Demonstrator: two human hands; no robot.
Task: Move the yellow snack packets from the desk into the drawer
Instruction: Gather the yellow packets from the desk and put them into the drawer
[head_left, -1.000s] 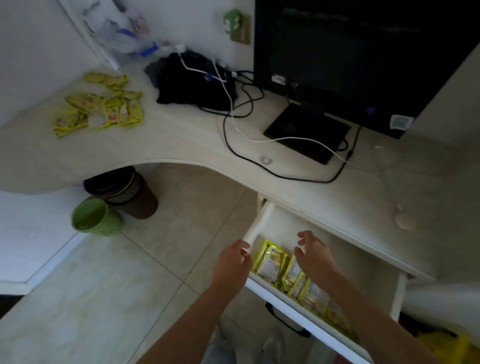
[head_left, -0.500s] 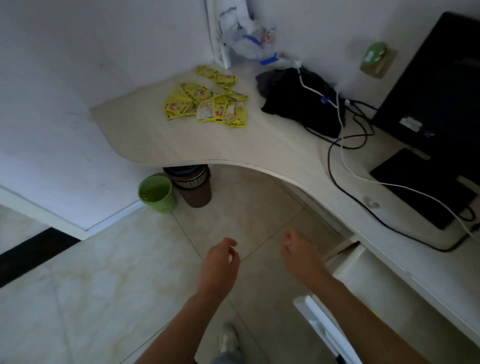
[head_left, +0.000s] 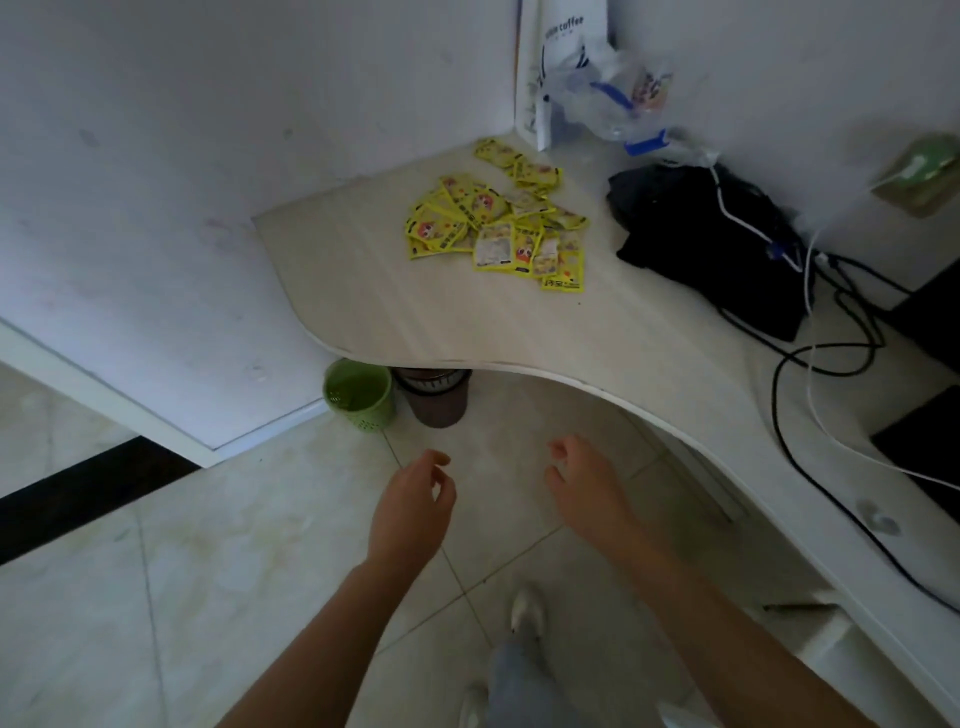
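Note:
Several yellow snack packets (head_left: 498, 228) lie in a loose pile on the far corner of the pale curved desk (head_left: 415, 322). My left hand (head_left: 415, 506) and my right hand (head_left: 587, 488) hover side by side over the floor tiles, well short of the desk edge. Both have loosely curled fingers and hold nothing. A corner of the white drawer (head_left: 826, 629) shows at the lower right under the desk; its inside is out of view.
A black bag (head_left: 711, 239) with black and white cables lies right of the packets. A plastic bag (head_left: 618, 98) and a white coffee pouch (head_left: 561, 62) stand in the wall corner. A green bin (head_left: 358, 395) and a brown bin (head_left: 434, 397) sit under the desk.
Both hands have left the drawer and its packets. The view has swung left from the drawer to the desk corner, bringing the packet pile closer and more central.

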